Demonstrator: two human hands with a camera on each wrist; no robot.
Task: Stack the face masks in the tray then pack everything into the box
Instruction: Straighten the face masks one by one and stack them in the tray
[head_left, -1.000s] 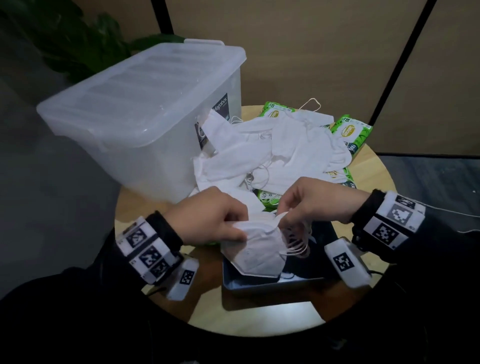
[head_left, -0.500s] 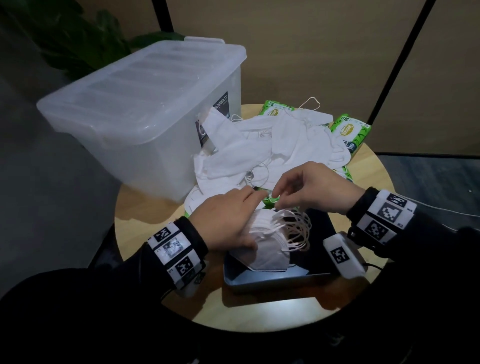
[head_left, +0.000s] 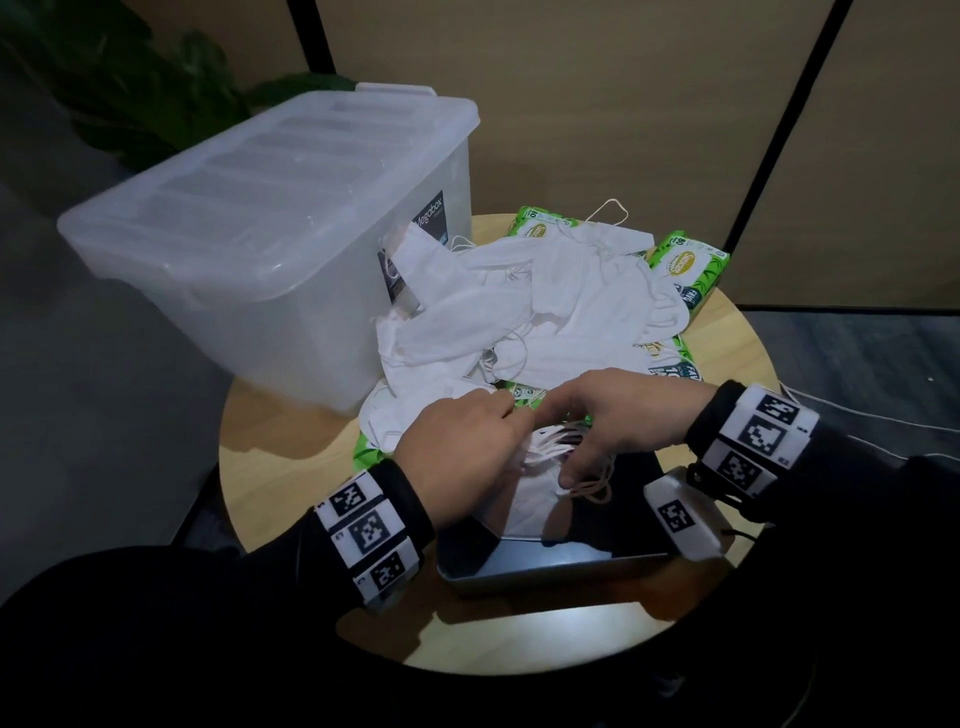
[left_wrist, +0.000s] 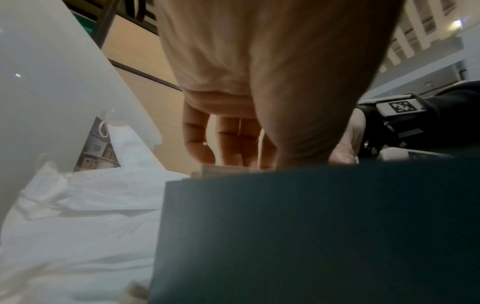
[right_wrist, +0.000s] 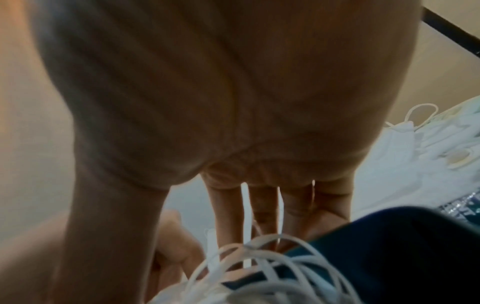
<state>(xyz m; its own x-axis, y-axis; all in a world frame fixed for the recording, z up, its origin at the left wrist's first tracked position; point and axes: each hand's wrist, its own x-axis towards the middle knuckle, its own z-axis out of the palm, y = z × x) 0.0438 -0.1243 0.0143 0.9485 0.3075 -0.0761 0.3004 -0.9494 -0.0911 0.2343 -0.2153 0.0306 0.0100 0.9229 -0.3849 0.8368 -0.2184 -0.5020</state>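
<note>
A dark metal tray (head_left: 550, 571) sits at the near side of the round table, holding a stack of white face masks (head_left: 524, 506). My left hand (head_left: 467, 441) lies flat over the stack's left part, fingers straight (left_wrist: 233, 144). My right hand (head_left: 592, 421) hovers over the stack's right side, its thumb pressing the bundle of ear loops (head_left: 582, 486); the fingers (right_wrist: 259, 205) reach down straight behind the loops (right_wrist: 272, 257). A loose pile of white masks (head_left: 519, 312) lies just beyond the tray. The clear plastic box (head_left: 270, 228) stands at the left with its lid on.
Green wet-wipe packs (head_left: 685, 265) lie under and behind the mask pile. The box overhangs the table's left edge. Bare wooden tabletop (head_left: 291, 441) shows left of the tray and along the near rim. A dark-framed wall panel stands behind.
A mask held over the tray a second ago now lies on the stack. My left hand slid forward over it, and my right hand came down onto the ear loops.
</note>
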